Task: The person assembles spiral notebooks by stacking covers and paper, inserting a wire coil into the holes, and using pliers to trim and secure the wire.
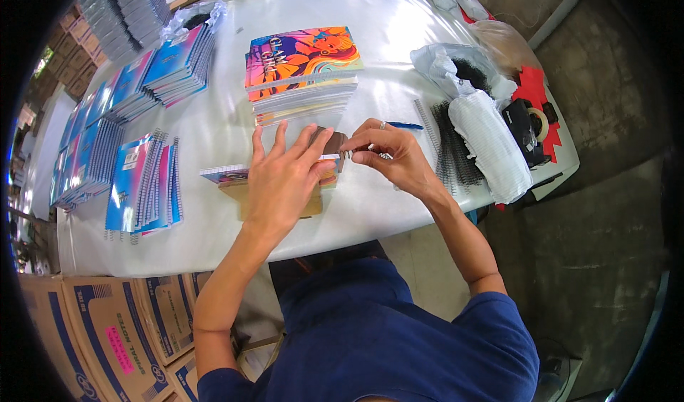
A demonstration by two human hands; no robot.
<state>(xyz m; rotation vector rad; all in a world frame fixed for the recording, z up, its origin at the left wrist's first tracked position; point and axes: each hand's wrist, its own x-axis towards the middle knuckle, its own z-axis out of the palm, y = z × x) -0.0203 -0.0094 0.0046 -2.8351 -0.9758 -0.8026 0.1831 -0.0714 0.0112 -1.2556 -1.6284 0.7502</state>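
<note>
Fingers spread, my left hand lies flat over a small notebook with a dark cover, near the table's front edge. White page edges show beside its thumb. My right hand is at the notebook's right edge, thumb and forefinger pinched together. Something small and shiny shows at those fingertips, too small to name. A brown board lies partly under my left hand, and another notebook sticks out to its left. Just beyond stands a stack of unbound notebook sheets with bright orange and purple illustrated covers.
Blue and pink spiral notebooks stand in piles along the left side. At right lie loose dark spiral wires, a blue pen, a white wrapped bundle and a tape roll. Cardboard boxes are stacked below the table.
</note>
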